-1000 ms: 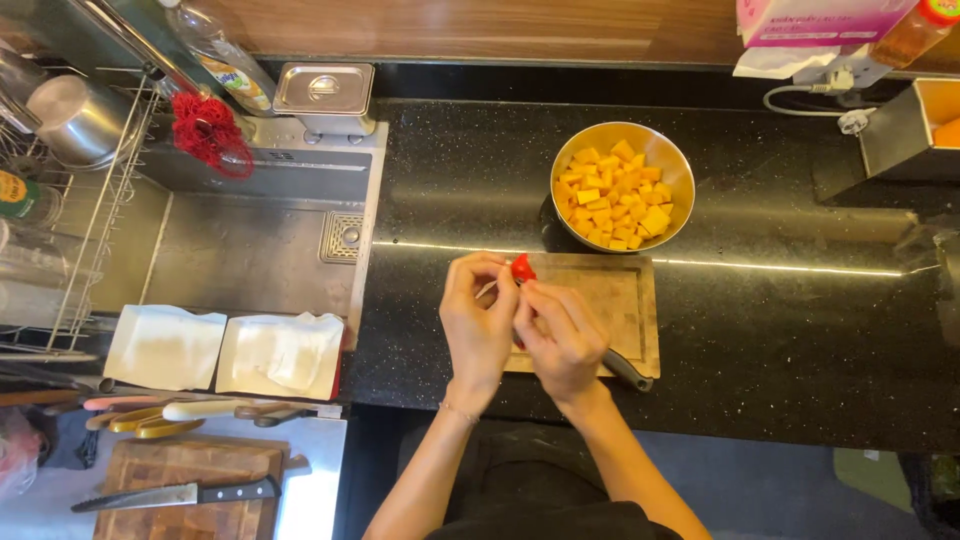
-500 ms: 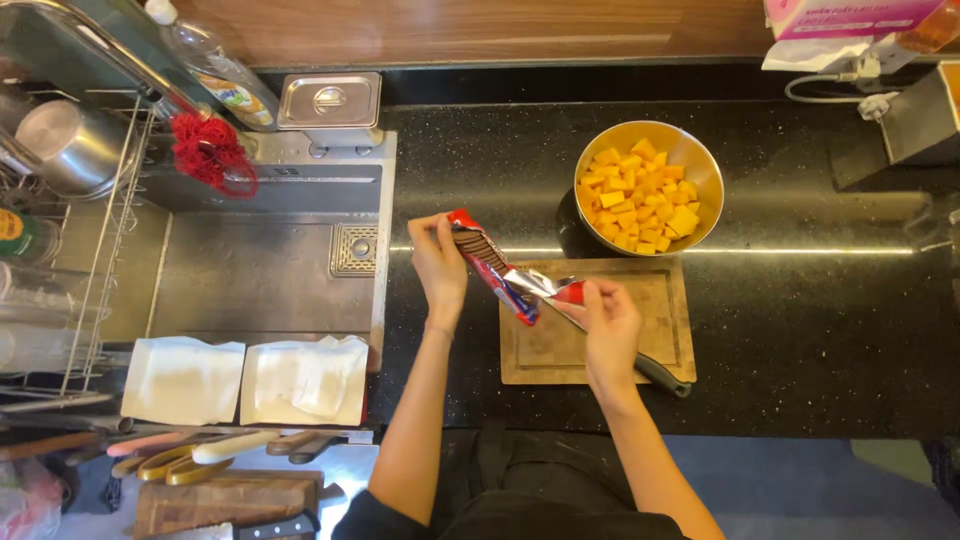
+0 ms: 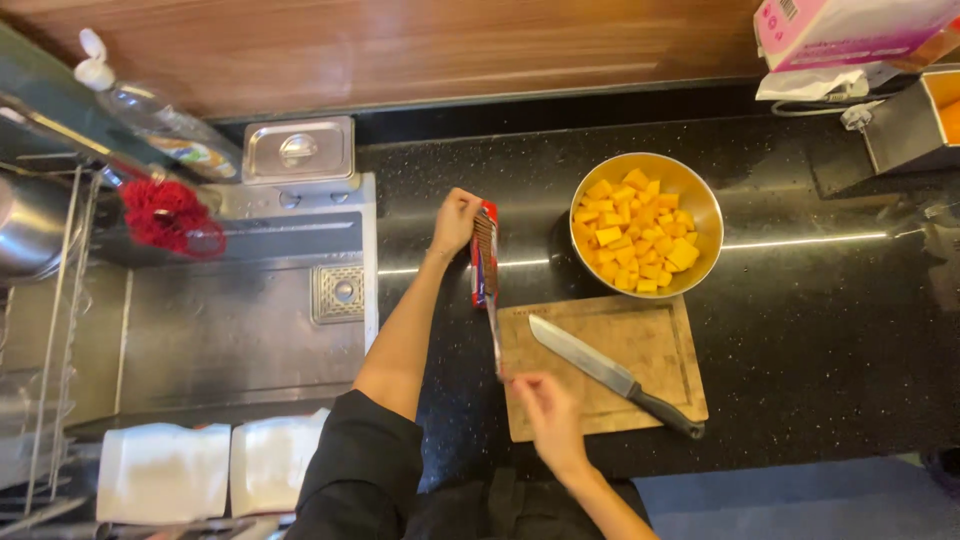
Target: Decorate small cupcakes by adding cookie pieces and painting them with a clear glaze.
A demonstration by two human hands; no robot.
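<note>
My left hand (image 3: 455,220) grips the far end of a long, narrow red box of wrap (image 3: 483,255) held over the black counter, left of the bowl. A thin strip of wrap (image 3: 494,335) stretches from the box toward me. My right hand (image 3: 545,415) pinches its near end above the front left part of the wooden cutting board (image 3: 650,345). A large knife (image 3: 610,372) with a black handle lies diagonally on the board. Just beyond the board stands a metal bowl (image 3: 700,205) full of orange cubes.
A steel sink (image 3: 240,320) lies to the left, with a red scrubber (image 3: 165,215), a bottle (image 3: 150,115) and a lidded steel container (image 3: 298,150) behind it. Two white cloths (image 3: 210,470) lie at the near left. A pink box (image 3: 850,30) and a metal container (image 3: 910,125) stand at the back right.
My hands were together over the board holding the red box. They have since moved apart: the left carried the box away and leftward, the right drew the wrap toward me.
</note>
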